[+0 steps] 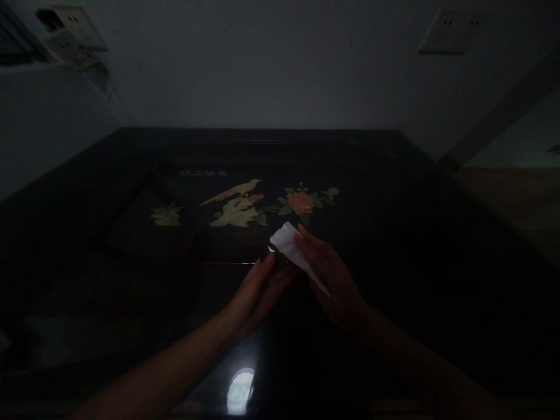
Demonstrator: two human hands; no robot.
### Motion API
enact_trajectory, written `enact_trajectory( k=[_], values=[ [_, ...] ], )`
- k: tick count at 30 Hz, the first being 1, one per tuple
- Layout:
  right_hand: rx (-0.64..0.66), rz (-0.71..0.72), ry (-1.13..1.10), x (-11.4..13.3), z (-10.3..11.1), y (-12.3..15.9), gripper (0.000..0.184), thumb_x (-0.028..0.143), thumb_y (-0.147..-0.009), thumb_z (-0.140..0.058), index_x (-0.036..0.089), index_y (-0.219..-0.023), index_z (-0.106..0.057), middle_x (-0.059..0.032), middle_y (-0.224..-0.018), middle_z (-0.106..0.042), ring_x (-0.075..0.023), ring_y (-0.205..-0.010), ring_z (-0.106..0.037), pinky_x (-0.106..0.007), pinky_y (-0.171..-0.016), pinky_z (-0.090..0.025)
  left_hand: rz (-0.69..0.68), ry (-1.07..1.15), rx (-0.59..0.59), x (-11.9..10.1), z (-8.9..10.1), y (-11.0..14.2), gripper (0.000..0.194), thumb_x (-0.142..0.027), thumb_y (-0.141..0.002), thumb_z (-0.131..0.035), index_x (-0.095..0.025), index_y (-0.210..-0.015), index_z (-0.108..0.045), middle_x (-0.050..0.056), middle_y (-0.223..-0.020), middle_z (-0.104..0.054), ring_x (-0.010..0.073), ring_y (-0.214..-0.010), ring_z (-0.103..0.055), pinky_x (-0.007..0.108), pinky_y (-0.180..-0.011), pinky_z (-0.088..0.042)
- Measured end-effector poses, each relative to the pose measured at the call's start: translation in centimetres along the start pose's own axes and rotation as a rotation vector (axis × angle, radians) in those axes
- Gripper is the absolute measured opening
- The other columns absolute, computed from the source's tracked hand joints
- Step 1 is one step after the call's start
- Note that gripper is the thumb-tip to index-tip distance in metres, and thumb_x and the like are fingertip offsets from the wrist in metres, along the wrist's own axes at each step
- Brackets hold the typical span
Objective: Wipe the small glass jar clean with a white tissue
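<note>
Near the middle of the dark view, a folded white tissue [289, 240] hangs between the fingers and palm of my right hand [336, 279]. Its fingers are closed against the tissue. My left hand [259, 287] is closed around a small dark, shiny object [266, 252] with a bright glint, its thumb on top. Most of that object is hidden by the fingers and the dim light, so I cannot make out its kind. The tissue is right beside the object; whether they touch, I cannot tell.
Both hands are over a glossy black tabletop [406, 245] with an inlaid bird [238, 191] and flower [300, 202]. A bright reflection shows at the front. Wall sockets [76, 38] are at the upper left, and another socket plate [450, 32] is at the upper right.
</note>
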State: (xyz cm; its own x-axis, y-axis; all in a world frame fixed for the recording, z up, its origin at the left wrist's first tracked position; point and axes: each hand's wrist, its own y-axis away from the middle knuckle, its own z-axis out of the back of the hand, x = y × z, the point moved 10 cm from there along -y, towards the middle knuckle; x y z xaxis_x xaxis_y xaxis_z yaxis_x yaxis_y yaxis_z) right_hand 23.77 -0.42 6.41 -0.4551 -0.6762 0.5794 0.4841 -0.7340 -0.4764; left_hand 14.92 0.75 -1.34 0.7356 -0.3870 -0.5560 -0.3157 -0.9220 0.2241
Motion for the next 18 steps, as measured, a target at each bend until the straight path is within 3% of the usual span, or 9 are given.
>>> enact_trajectory(
  k=[3,7,10,14,18],
  values=[
    [-0.011,0.023,0.038,0.4,-0.1,0.0,0.074,0.009,-0.090,-0.039,0.038,-0.150,-0.007,-0.0009,-0.159,-0.015,-0.0259,-0.141,-0.028,-0.050,-0.111,-0.034,-0.003,-0.010,-0.004,0.2,0.1,0.1,0.045,-0.033,-0.080,-0.070,-0.020,-0.121,-0.059,0.008,-0.118,-0.066,0.0247,-0.118,-0.056,0.041,-0.109,-0.034],
    [0.032,0.045,0.103,1.0,-1.1,0.2,0.073,0.015,-0.092,-0.042,0.041,-0.149,-0.005,0.0041,-0.160,0.007,-0.0303,-0.145,-0.016,-0.053,-0.113,-0.031,0.013,-0.035,-0.043,0.2,0.0,0.3,0.040,-0.032,-0.072,-0.077,-0.019,-0.107,-0.066,0.005,-0.104,-0.071,0.0238,-0.112,-0.059,0.038,-0.108,-0.035],
    [0.009,0.077,0.164,1.5,-1.4,0.3,0.072,0.012,-0.093,-0.041,0.039,-0.149,-0.005,0.0040,-0.159,0.014,-0.0309,-0.145,-0.011,-0.053,-0.113,-0.030,0.046,-0.060,-0.045,0.4,-0.4,0.5,0.048,-0.034,-0.068,-0.080,-0.018,-0.110,-0.065,0.006,-0.103,-0.070,0.0246,-0.115,-0.057,0.037,-0.108,-0.034],
    [-0.018,0.082,0.168,1.5,-1.3,0.4,0.071,0.013,-0.094,-0.043,0.040,-0.149,-0.008,0.0062,-0.159,0.014,-0.0294,-0.146,-0.011,-0.052,-0.114,-0.029,0.064,-0.059,-0.005,0.8,-0.6,0.5,0.054,-0.036,-0.067,-0.081,-0.019,-0.115,-0.063,0.007,-0.112,-0.068,0.0254,-0.123,-0.051,0.038,-0.111,-0.029],
    [-0.031,-0.021,-0.058,0.3,-1.0,0.5,0.060,0.020,-0.096,-0.038,0.040,-0.148,-0.016,0.0055,-0.160,0.000,-0.0253,-0.145,-0.016,-0.048,-0.115,-0.029,0.078,-0.037,0.063,1.3,-0.5,0.3,0.043,-0.044,-0.071,-0.075,-0.020,-0.107,-0.067,0.007,-0.118,-0.066,0.0269,-0.128,-0.046,0.042,-0.112,-0.028]
  ],
)
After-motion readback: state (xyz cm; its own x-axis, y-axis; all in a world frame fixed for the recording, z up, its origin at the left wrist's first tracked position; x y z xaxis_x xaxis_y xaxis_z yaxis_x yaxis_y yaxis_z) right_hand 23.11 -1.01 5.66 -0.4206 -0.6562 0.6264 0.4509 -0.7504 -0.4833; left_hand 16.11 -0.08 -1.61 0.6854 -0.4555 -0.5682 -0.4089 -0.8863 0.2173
